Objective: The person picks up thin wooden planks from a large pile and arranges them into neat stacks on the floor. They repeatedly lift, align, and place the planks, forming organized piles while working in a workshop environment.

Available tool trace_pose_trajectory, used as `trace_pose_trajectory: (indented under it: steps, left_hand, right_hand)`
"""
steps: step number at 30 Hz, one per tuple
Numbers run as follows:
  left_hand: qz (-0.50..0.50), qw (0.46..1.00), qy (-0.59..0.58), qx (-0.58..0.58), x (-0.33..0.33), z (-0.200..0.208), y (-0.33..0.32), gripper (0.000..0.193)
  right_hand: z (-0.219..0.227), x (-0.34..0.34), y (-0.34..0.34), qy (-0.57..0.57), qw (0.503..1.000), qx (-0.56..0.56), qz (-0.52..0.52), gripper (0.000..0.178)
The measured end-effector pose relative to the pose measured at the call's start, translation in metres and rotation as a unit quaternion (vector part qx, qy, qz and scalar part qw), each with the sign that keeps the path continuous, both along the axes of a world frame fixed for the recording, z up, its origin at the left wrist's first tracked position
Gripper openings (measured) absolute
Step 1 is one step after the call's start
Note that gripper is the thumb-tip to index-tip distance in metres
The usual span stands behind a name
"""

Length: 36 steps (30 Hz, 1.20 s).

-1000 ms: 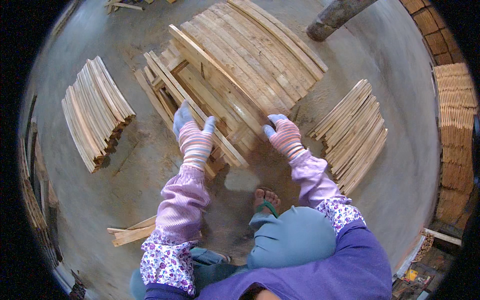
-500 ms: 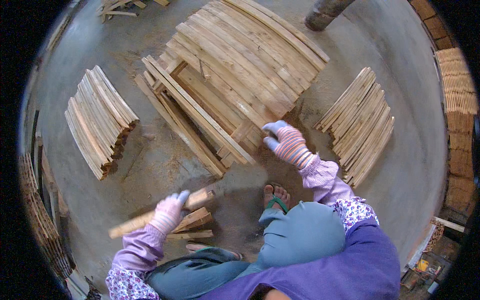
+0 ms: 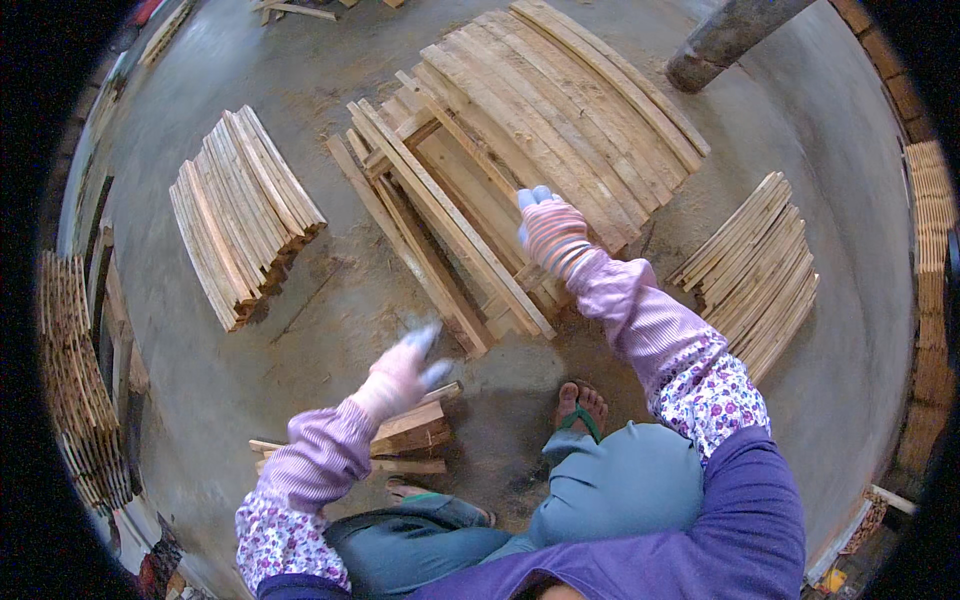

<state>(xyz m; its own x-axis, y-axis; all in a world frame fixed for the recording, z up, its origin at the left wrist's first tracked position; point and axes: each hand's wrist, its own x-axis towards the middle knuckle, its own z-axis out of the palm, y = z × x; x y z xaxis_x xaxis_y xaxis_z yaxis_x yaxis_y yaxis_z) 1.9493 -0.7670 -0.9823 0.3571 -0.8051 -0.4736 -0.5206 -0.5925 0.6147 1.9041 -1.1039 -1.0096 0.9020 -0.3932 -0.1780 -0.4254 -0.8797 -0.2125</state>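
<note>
Slat stack [image 3: 245,215] at left. The left hand [image 3: 400,377], spread and empty, is near offcuts [image 3: 415,430]. Wooden frame [image 3: 450,215] only partly covered; narrow strip [image 3: 450,125] reaches the right hand [image 3: 552,232], hold unclear, beside laid planks [image 3: 565,120]; second stack [image 3: 755,275] right.

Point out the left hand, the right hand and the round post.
Left hand [image 3: 398,378], head view: back of the glove.
Right hand [image 3: 555,233], head view: striped back of the glove.
Round post [image 3: 737,40], head view: middle of its visible shaft.

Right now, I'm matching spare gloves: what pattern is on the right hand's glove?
The right glove has orange-pink and pale stripes, shown in the head view.
</note>
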Motion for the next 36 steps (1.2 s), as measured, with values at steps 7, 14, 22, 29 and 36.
trace_pose_trajectory:
  steps: [7, 14, 22, 29, 36]
  left_hand:
    - [0.491, 0.847, 0.076, -0.188, 0.001, -0.035, -0.159, 0.099]
    - [0.550, 0.780, 0.152, -0.258, -0.020, -0.025, -0.204, 0.111]
    - [0.522, 0.802, 0.130, -0.259, -0.014, -0.042, -0.201, 0.125]
    - [0.519, 0.801, 0.147, -0.259, -0.013, -0.063, -0.202, 0.127]
    - [0.528, 0.810, 0.128, -0.221, -0.008, -0.065, -0.186, 0.126]
  right_hand:
    - [0.020, -0.014, 0.019, -0.057, 0.948, 0.307, 0.066, 0.040]
    - [-0.002, -0.008, -0.028, -0.089, 0.966, -0.241, -0.006, 0.051]
    - [0.019, -0.008, -0.064, -0.069, 0.904, 0.402, -0.125, 0.058]
    - [0.012, -0.023, -0.084, -0.099, 0.790, 0.573, -0.194, 0.048]
    - [0.040, -0.014, -0.025, 0.119, 0.984, 0.126, -0.036, 0.059]
